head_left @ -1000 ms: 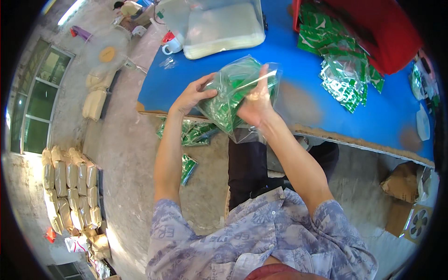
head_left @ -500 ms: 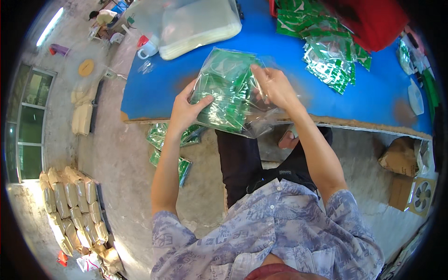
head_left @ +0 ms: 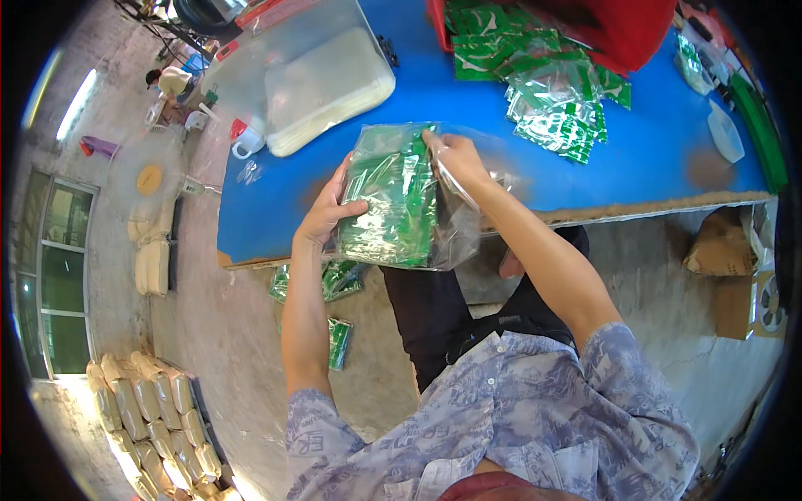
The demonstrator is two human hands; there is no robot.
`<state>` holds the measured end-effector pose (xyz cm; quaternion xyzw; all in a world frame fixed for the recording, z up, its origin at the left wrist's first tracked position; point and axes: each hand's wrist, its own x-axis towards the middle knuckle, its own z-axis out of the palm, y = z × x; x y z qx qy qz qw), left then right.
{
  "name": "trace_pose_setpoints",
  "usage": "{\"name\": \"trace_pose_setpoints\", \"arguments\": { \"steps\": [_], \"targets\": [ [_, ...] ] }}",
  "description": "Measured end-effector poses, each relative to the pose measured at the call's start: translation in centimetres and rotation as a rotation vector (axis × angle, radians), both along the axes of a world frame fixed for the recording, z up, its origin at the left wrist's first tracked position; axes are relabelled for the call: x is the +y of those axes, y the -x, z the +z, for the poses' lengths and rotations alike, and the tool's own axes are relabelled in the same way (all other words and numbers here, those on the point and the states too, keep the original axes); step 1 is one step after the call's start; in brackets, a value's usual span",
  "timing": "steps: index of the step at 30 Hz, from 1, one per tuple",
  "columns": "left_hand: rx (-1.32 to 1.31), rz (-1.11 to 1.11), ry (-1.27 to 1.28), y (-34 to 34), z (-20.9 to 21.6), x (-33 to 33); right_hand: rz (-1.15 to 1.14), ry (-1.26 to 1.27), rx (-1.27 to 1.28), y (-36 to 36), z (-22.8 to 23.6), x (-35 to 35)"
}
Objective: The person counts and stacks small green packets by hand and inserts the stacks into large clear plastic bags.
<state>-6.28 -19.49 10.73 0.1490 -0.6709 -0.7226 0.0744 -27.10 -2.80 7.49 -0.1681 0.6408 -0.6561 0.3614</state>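
A stack of flat green packets (head_left: 388, 184) lies inside a clear plastic bag (head_left: 455, 238), held over the table's near edge. My left hand (head_left: 328, 209) grips the bag's left side, thumb across the front and fingers mostly hidden along the edge and behind. At the upper right corner of the stack, my right hand (head_left: 458, 160) is closed with its fingertips pressed on the packets and film. Loose, crumpled film spreads right of the packets, below and beyond the right hand. Whether the right fingers are inside the film or outside cannot be made out.
On the blue table (head_left: 276, 200) are a pile of clear bags (head_left: 326, 92), a red-and-white jug (head_left: 246, 136), loose green packets (head_left: 543, 75) and a red container (head_left: 631, 33). More packets (head_left: 338, 338) lie on the floor. Brown sacks (head_left: 154, 409) line the left; another person (head_left: 171, 82) is far off.
The head view has shifted, so the table's things sit further left. The bag has turned more upright, and the packets inside look straighter. Both hands keep their hold.
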Motion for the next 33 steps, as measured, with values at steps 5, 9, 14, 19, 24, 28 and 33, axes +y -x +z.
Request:
{"name": "trace_pose_setpoints", "arguments": {
  "steps": [5,9,14,19,24,28,33],
  "targets": [
    [0.011,0.071,0.016,0.6,0.5,0.9,-0.051,-0.108,0.544,2.6,-2.9,-0.7],
    [-0.002,0.05,0.057,0.5,1.1,1.5,0.101,-0.048,0.253,1.9,-1.4,-0.9],
    [-0.002,0.082,-0.008,0.6,0.0,0.8,0.395,-0.043,-0.099,4.2,-0.7,1.3],
    [0.036,0.1,0.065,0.7,-0.5,0.5,0.14,-0.044,0.843,1.3,-1.0,0.4],
    [0.02,0.025,0.09,0.9,-0.5,0.5,-0.011,-0.338,0.703,0.9,-0.2,-0.5],
    [0.016,0.068,0.056,0.7,-0.2,0.6,0.216,-0.397,0.884,2.5,0.0,1.5],
    [-0.066,-0.027,0.205,1.4,1.3,1.4,0.21,-0.298,1.119,0.5,-2.5,2.9]
  ]
}}
